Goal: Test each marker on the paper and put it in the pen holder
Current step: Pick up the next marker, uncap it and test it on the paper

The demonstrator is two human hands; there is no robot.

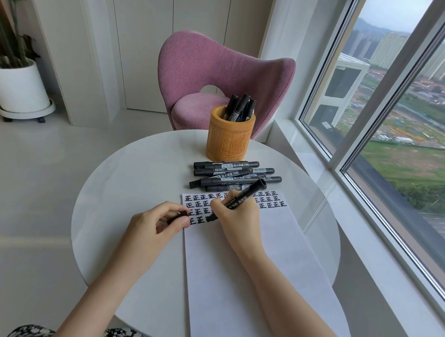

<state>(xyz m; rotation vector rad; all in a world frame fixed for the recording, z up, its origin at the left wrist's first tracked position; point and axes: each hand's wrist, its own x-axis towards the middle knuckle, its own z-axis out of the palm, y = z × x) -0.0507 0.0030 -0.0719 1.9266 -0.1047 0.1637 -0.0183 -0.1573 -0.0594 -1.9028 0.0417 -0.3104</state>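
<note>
My right hand (234,213) grips a black marker (243,197) with its tip down on the long white sheet of paper (247,265), among rows of black characters, while my left hand (162,221) pinches the marker's black cap (177,216) at the paper's left edge. Beyond the paper on the round white table (132,187) lies a pile of black markers (235,176), and behind it stands the carved yellow-brown pen holder (230,136) with several black markers upright inside.

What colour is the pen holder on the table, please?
The pen holder is a yellowish-tan, bamboo-like colour with carved relief patterns; the head view shows it.
</note>
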